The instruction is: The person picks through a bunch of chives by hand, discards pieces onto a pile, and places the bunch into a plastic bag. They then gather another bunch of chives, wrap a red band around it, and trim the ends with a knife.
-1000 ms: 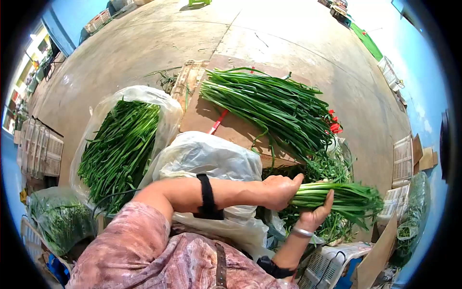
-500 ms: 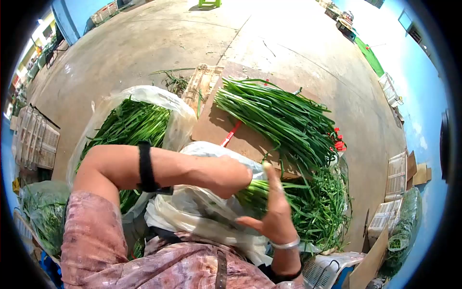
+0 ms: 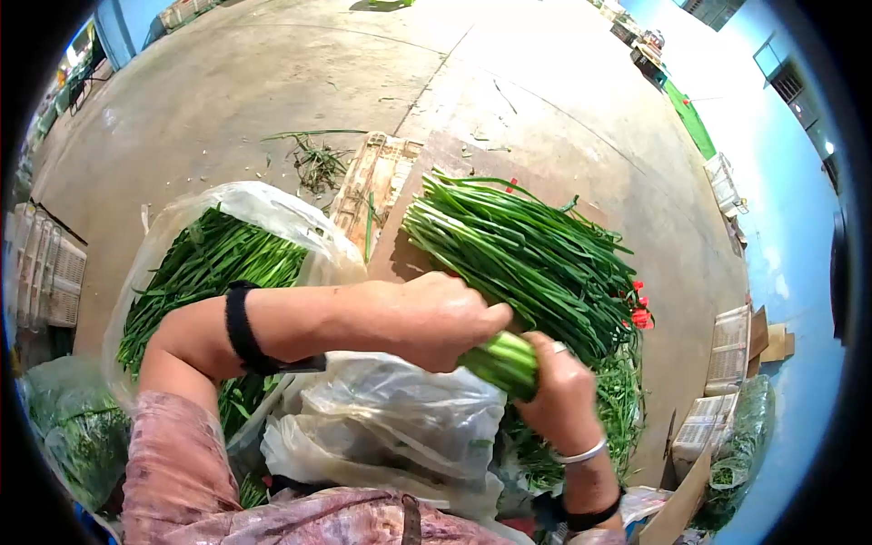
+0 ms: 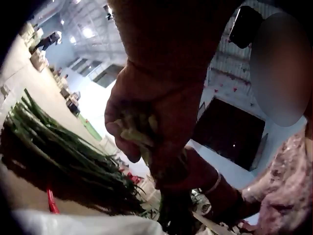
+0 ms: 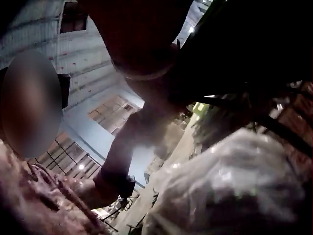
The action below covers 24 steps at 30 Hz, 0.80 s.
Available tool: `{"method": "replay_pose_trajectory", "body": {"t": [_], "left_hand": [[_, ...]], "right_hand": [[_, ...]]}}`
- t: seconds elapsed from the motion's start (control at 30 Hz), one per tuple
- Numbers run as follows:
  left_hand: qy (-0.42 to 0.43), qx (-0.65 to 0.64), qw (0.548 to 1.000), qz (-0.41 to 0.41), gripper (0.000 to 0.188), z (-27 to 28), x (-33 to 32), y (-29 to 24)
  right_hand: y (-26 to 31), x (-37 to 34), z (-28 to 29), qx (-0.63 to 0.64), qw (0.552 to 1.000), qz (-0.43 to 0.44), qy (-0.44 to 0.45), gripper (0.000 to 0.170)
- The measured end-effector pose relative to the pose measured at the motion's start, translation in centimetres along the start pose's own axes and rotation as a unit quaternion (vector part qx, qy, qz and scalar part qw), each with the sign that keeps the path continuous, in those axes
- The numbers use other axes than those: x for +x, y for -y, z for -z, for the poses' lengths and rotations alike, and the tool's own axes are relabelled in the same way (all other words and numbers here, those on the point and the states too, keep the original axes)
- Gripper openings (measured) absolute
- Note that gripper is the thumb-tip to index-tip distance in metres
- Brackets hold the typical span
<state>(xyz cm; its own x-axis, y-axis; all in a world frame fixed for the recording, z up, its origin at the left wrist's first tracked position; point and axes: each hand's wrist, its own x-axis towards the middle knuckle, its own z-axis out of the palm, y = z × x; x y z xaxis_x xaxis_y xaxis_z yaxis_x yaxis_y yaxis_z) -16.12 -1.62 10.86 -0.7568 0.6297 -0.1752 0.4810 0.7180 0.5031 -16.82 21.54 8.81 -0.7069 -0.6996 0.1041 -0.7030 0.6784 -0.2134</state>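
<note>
A bunch of garlic chives [image 3: 504, 363] is held between both hands over the plastic sheeting. My left hand [image 3: 436, 318] grips its pale cut end, and the stalk ends [image 4: 134, 134] poke out of the fist in the left wrist view. My right hand [image 3: 561, 391], with a ring and a bracelet, curls round the green part close beside the left. The leaf tips are hidden behind the right hand. Just beyond lies a big pile of garlic chives [image 3: 527, 254] on a brown board [image 3: 400, 245]. The right wrist view is dark around the hand.
A clear bag [image 3: 272, 204] full of greens stands at the left. White plastic [image 3: 391, 427] covers something in front of the body. Loose leafy greens [image 3: 622, 400] lie at the right, crates [image 3: 708, 422] further out. A yellowish crate [image 3: 368, 182] adjoins the board.
The bunch swung from the right to the middle, then slightly forward. My right hand, spread open half a second ago, now grips the bunch. The left kept its hold.
</note>
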Motion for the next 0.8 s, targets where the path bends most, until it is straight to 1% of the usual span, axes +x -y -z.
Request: {"method": "replay_pose_trajectory", "body": {"t": [0.07, 0.1, 0.13, 0.17, 0.2, 0.23, 0.27, 0.3, 0.33, 0.37, 0.4, 0.43, 0.47, 0.5, 0.53, 0.6, 0.63, 0.67, 0.73, 0.77, 0.8], "left_hand": [[-0.113, -0.044, 0.990, -0.077, 0.086, 1.1, 1.1, 2.1], [-0.139, -0.064, 0.986, -0.067, 0.106, 2.4, 1.4, 3.1], [-0.272, -0.082, 0.949, -0.137, 0.109, 2.4, 1.7, 5.7], [-0.321, -0.036, 0.942, -0.089, 0.113, 2.7, 1.3, 7.7], [-0.365, 0.012, 0.930, -0.041, 0.117, 2.8, 0.9, 9.3], [-0.365, 0.012, 0.930, -0.038, 0.117, 1.7, 0.9, 10.6], [-0.356, 0.102, 0.929, -0.007, 0.121, -0.1, 1.3, 11.8], [-0.342, 0.192, 0.919, 0.022, 0.124, -1.6, 1.6, 12.5], [-0.301, 0.194, 0.934, 0.005, 0.124, -3.0, 1.8, 12.8], [-0.296, 0.223, 0.929, -0.007, 0.109, -4.4, 2.4, 13.0], [-0.290, 0.252, 0.923, -0.018, 0.094, -5.6, 3.0, 13.4], [-0.288, 0.252, 0.924, -0.013, 0.094, -6.6, 3.7, 14.1], [-0.320, 0.280, 0.905, -0.021, 0.077, -7.6, 4.5, 14.7], [-0.351, 0.307, 0.884, -0.030, 0.060, -8.2, 4.9, 14.9], [-0.349, 0.307, 0.885, -0.028, 0.060, -8.2, 5.1, 14.8], [-0.304, 0.270, 0.914, 0.016, 0.046, -8.1, 5.2, 14.6], [-0.354, 0.304, 0.884, -0.005, 0.046, -8.6, 5.4, 15.2], [-0.353, 0.306, 0.884, -0.005, 0.046, -8.5, 5.4, 15.1], [-0.426, 0.353, 0.833, -0.030, 0.044, -8.4, 5.5, 14.3], [-0.446, 0.379, 0.810, -0.035, 0.049, -8.0, 5.7, 13.8], [-0.447, 0.380, 0.809, -0.038, 0.049, -7.3, 6.0, 13.5]], "right_hand": [[-1.9, 2.4, 2.5, -0.054, 0.998, 0.013, 0.007, 0.062], [-3.1, 3.9, 3.6, -0.072, 0.996, 0.047, -0.017, 0.057], [-4.3, 5.4, 4.7, -0.065, 0.997, 0.033, -0.017, 0.058], [-5.7, 6.8, 5.5, -0.122, 0.992, -0.007, -0.007, 0.058], [-7.4, 8.7, 5.9, -0.133, 0.991, 0.015, -0.023, 0.058], [-8.7, 10.6, 6.2, -0.124, 0.992, 0.021, -0.024, 0.056], [-8.7, 12.7, 6.8, -0.120, 0.993, -0.012, 0.022, 0.049], [-9.1, 14.7, 6.1, -0.096, 0.995, -0.003, 0.023, 0.046], [-9.4, 16.6, 5.0, -0.073, 0.997, 0.005, 0.024, 0.043], [-9.3, 18.4, 4.0, -0.071, 0.997, 0.008, 0.024, 0.043], [-8.8, 20.2, 2.7, -0.060, 0.996, 0.015, 0.057, 0.042], [-8.4, 21.6, 1.2, -0.048, 0.994, 0.021, 0.092, 0.040], [-8.5, 22.6, -0.8, -0.044, 0.994, 0.024, 0.094, 0.040], [-8.8, 23.4, -3.0, -0.050, 0.993, 0.052, 0.093, 0.041], [-8.9, 24.0, -5.1, -0.057, 0.991, 0.080, 0.092, 0.042], [-8.5, 23.0, -8.5, -0.077, 0.985, 0.084, 0.128, 0.045], [-8.5, 22.7, -8.9, -0.075, 0.988, 0.071, 0.118, 0.049], [-8.4, 22.7, -8.7, -0.074, 0.988, 0.072, 0.117, 0.049], [-8.1, 22.4, -8.3, -0.068, 0.988, 0.055, 0.125, 0.051], [-8.2, 22.5, -8.4, -0.078, 0.987, 0.049, 0.132, 0.051], [-8.4, 22.8, -8.2, -0.080, 0.987, 0.047, 0.129, 0.051]]}}
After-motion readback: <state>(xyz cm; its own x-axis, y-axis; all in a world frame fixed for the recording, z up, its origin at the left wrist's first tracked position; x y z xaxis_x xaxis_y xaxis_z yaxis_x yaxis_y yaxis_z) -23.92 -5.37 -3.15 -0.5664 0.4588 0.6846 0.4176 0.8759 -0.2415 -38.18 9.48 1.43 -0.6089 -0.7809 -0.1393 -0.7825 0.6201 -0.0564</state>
